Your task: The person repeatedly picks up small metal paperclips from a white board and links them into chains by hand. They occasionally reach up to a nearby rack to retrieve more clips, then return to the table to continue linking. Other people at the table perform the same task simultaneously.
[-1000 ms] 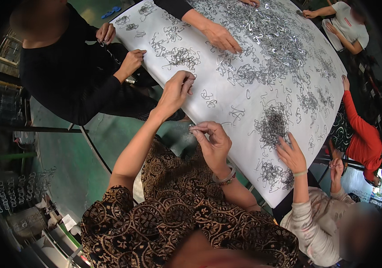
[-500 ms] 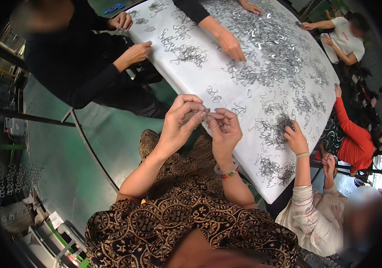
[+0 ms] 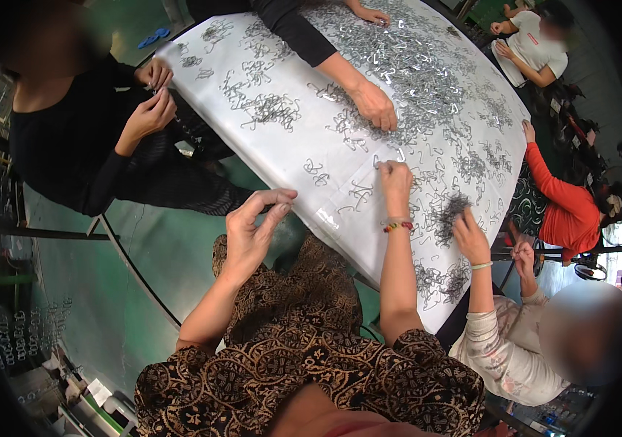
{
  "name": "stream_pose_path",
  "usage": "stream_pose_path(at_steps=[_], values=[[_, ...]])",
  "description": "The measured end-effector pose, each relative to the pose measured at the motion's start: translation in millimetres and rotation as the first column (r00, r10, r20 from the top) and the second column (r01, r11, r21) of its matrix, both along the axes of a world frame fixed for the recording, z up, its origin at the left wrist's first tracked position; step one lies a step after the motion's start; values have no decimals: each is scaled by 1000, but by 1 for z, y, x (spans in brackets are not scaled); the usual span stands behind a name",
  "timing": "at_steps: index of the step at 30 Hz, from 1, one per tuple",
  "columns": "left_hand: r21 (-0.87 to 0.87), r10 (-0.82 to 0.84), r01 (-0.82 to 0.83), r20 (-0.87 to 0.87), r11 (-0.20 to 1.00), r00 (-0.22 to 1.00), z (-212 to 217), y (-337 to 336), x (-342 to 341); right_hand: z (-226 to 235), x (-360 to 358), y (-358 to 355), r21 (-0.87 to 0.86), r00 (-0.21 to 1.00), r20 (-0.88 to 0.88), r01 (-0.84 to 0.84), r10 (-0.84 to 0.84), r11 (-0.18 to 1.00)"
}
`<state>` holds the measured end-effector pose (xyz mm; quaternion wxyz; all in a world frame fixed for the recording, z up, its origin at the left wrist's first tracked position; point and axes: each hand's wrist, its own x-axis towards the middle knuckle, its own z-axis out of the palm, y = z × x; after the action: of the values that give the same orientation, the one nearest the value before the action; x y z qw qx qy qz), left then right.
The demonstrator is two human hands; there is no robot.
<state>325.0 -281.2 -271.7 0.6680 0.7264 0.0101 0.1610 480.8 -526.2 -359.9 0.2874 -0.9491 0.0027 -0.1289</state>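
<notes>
My left hand (image 3: pixel 252 231) is held in front of the table's near edge, thumb and forefinger brought together at the tips. Anything between them is too small to make out. Stretched out over the white-covered table, my right hand (image 3: pixel 397 183) has its fingers pinched, with a small metal hook (image 3: pixel 377 162) at the fingertips. A bracelet of coloured beads and a pale bangle circle my right wrist. Left of that hand lie a few loose wire hooks (image 3: pixel 359 191) and another little cluster (image 3: pixel 316 172).
A large heap of metal hooks (image 3: pixel 416 65) covers the far middle of the table (image 3: pixel 267 156). A co-worker's hand (image 3: pixel 375 105) reaches in from the far side. Another person's hand (image 3: pixel 471 237) touches a dark pile (image 3: pixel 453 211) at right. At left, a person in black (image 3: pixel 70 138) works with both hands.
My hands, together before, are now apart. The right has reached forward and right onto the table; the left has shifted left and down. The view has also moved.
</notes>
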Motion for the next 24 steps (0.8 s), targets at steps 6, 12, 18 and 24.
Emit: stream_pose_path(at_steps=[6, 12, 18, 24], values=[[66, 34, -33, -19, 997, 999, -7, 6, -1, -46, 23, -1, -105, 999, -36, -22, 19, 994], [52, -1, 3, -44, 999, 999, -25, 5, -2, 13, -27, 38, 223, 953, 198, -273, 231, 936], [-49, -25, 18, -143, 999, 989, -29, 6, 3, 83, -120, 98, 689, 852, 137, -448, 505, 570], [190, -69, 71, -17, 979, 997, -25, 10, 2, 81, -116, 111, 785, 867, 82, -360, 491, 504]])
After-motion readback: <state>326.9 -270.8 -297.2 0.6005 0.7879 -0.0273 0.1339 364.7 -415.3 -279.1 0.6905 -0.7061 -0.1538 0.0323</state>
